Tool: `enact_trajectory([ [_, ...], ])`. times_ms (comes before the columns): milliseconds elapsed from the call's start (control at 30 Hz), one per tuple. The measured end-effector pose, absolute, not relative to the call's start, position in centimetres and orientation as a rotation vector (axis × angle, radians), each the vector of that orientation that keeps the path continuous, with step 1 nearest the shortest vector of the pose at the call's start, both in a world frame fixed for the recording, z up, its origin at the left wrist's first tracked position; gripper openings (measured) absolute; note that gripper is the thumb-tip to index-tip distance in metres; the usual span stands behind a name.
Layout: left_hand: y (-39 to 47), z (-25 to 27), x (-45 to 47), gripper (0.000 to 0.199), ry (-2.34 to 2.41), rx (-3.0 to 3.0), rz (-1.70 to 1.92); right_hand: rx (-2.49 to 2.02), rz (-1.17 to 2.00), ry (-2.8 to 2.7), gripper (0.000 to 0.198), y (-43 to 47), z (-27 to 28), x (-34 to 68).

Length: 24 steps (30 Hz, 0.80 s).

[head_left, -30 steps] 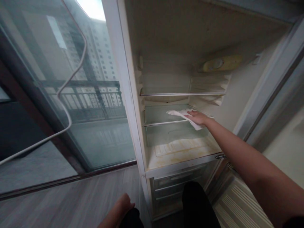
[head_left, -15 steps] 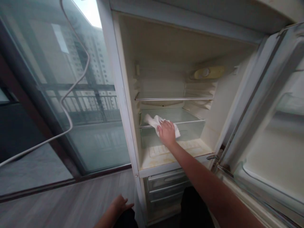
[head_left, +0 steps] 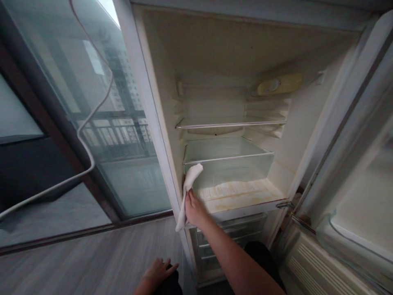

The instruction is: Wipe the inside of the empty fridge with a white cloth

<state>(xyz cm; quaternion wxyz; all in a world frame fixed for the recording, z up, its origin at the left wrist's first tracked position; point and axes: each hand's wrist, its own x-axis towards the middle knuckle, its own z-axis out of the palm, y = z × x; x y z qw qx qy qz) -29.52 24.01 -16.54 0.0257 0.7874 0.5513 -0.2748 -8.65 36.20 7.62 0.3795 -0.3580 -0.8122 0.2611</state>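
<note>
My right hand (head_left: 195,209) grips a white cloth (head_left: 193,175) at the lower left front corner of the open refrigerator (head_left: 159,119). The cloth hangs past the fingers, against the inner left wall and front edge. Just above and behind is a glass shelf (head_left: 227,149). Brownish stains mark the compartment floor (head_left: 239,194) to the right of the hand. My left hand (head_left: 158,270) rests on my dark-clad knee (head_left: 168,284), fingers apart, holding nothing.
An upper glass shelf (head_left: 230,122) and a yellowish lamp housing (head_left: 279,85) are inside. The refrigerator door (head_left: 362,196) stands open at right. Freezer drawers (head_left: 230,237) lie below. A white cable (head_left: 87,147) hangs before the glass sliding door (head_left: 132,184) at left.
My right hand has moved the cloth from the lower shelf's front edge down and left to the compartment's front corner. My left hand stays at the knee; the view has shifted slightly.
</note>
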Motion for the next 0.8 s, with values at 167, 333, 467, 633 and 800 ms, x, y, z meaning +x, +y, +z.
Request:
enact_trajectory([
  [167, 22.6, -16.6, -27.9, 0.073, 1.755, 2.403, -0.794, -0.938, 0.625, -2.045, 0.059, 35.5, 8.1, -8.2],
  [333, 20.5, -15.6, -26.2, 0.073, 1.941, 2.226, -0.660, -1.004, 0.383, -2.192, 0.051, 33.9, 7.6, -6.8],
  [467, 19.6, -10.6, -24.5, 0.063, 1.722, 1.986, 0.000, -0.980, 0.127, -2.307, 0.048, 32.9, 6.5, -4.5],
  [633, 20.1, -2.0, -20.7, 0.029, 1.608, 2.099, 0.774, -1.066, 0.024, -2.304, 0.059, 33.6, 5.8, -1.0],
  [800, 21.8, 6.3, -19.0, 0.038, 1.572, 2.486, 1.411, -1.332, -0.022, -2.259, 0.061, 36.9, 6.2, 4.6],
])
